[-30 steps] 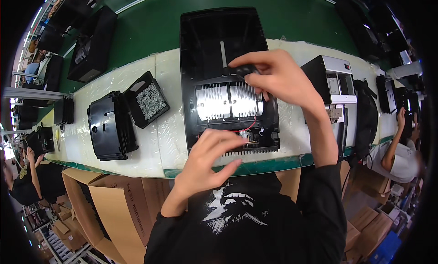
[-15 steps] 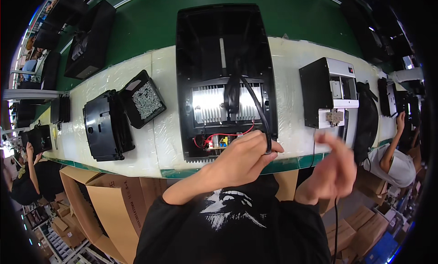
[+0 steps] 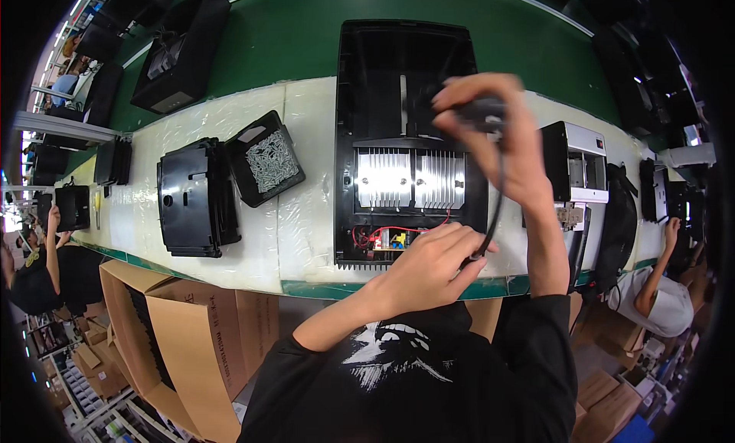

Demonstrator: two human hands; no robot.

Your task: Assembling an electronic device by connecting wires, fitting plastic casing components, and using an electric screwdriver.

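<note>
A long black casing [image 3: 367, 83] lies on the table before me, its inside showing finned metal heat sinks [image 3: 383, 179] and a small circuit board with red wires [image 3: 390, 239]. At its near right corner my left hand [image 3: 438, 263] is closed on a black cable [image 3: 499, 202]. My right hand [image 3: 509, 133], blurred, is raised over the casing's right side. Its fingers curl around the dark bundled part of the same cable, which is smeared by motion. Between the two hands the cable runs in a curve.
Left of the casing stand a black tray of screws [image 3: 272, 163] and stacked black plastic panels [image 3: 197, 198]. A black and silver boxy unit [image 3: 578, 163] is on the right. Open cardboard boxes [image 3: 187, 336] stand below the table edge. Other people work at both sides.
My right hand has moved up from the lower right and taken the cable bundle off the heat sinks. The left hand keeps its hold; the whole view has shifted a little.
</note>
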